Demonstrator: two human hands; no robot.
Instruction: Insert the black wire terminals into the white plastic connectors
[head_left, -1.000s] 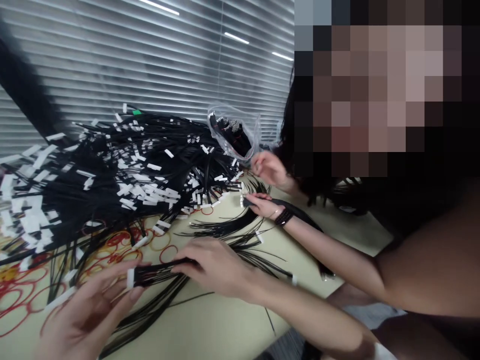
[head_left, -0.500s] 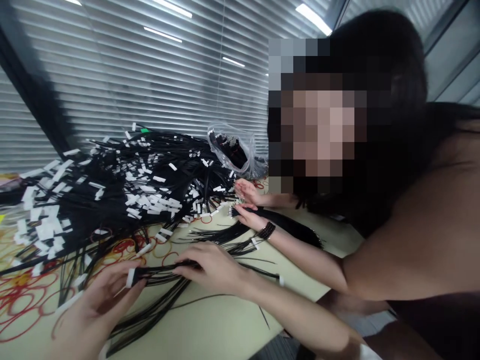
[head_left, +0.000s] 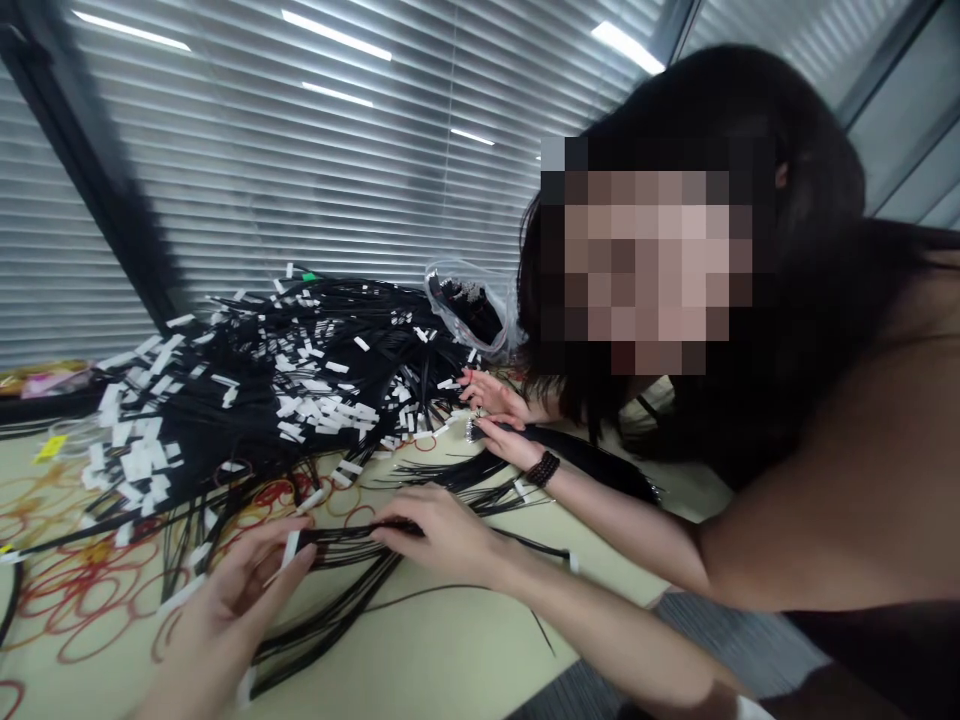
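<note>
A bundle of thin black cables (head_left: 346, 536) stretches between my two hands, a little above the table. My left hand (head_left: 244, 590) pinches its white end (head_left: 291, 547) between thumb and fingers. Farther along to the right, my right hand (head_left: 439, 530) is closed around the same bundle, palm down, with its fingertips partly hidden. Below the hands, more black cables (head_left: 330, 635) lie in a loose curve on the pale table (head_left: 420, 665). One thin cable strays off to the right from them.
A big heap of black cables with white tags (head_left: 247, 390) fills the back left. Red and yellow rubber bands (head_left: 82, 590) lie scattered at left. A clear plastic bag (head_left: 506, 320) of cables stands behind. At right a co-worker's hands (head_left: 506, 440) handle another cable bundle (head_left: 585, 455).
The camera view has shifted slightly, so most things appear farther right. Both my hands keep their grip on the cable bundle. The co-worker's far hand has its fingers more spread.
</note>
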